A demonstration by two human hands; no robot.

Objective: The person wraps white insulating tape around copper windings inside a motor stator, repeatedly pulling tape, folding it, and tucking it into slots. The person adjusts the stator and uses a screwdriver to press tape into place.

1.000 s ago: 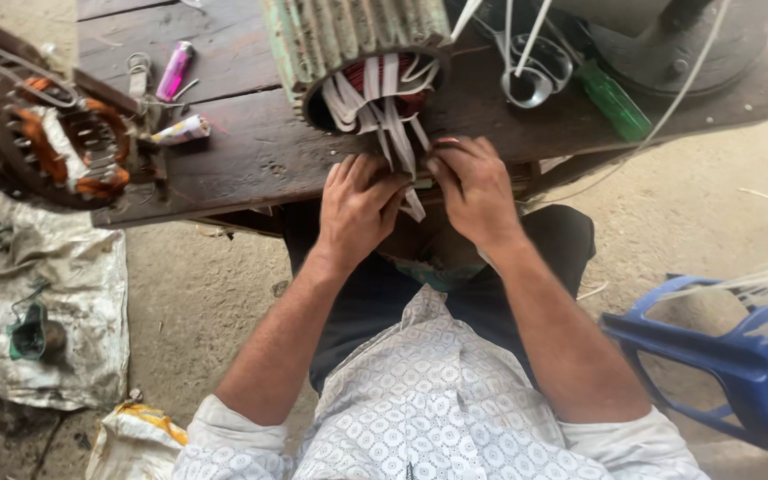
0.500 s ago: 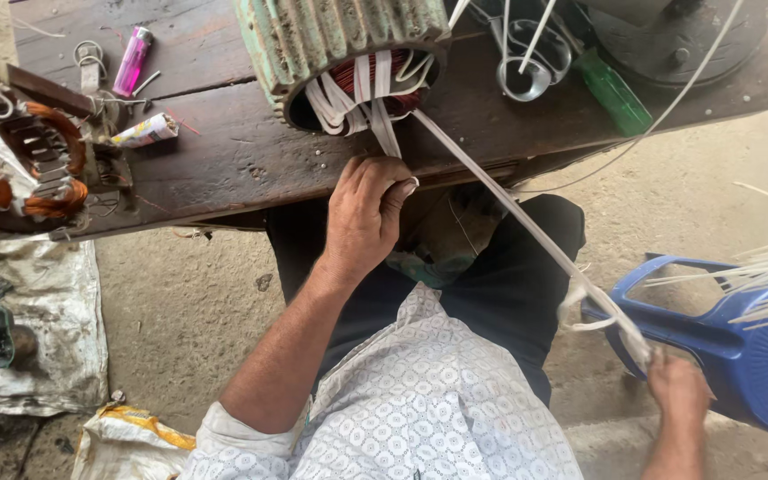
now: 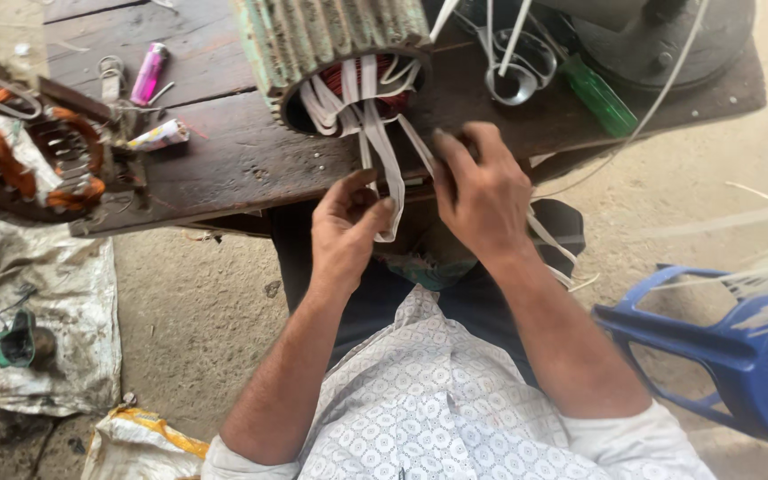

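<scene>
Both hands work at the mouth of the green ribbed motor stator, which lies on its side at the edge of the dark wooden table so its open bore faces the seated person; the left hand pinches a white insulating strip hanging from the red windings, while the right hand closes on neighbouring strips just beside it, a pink lighter lying well apart
</scene>
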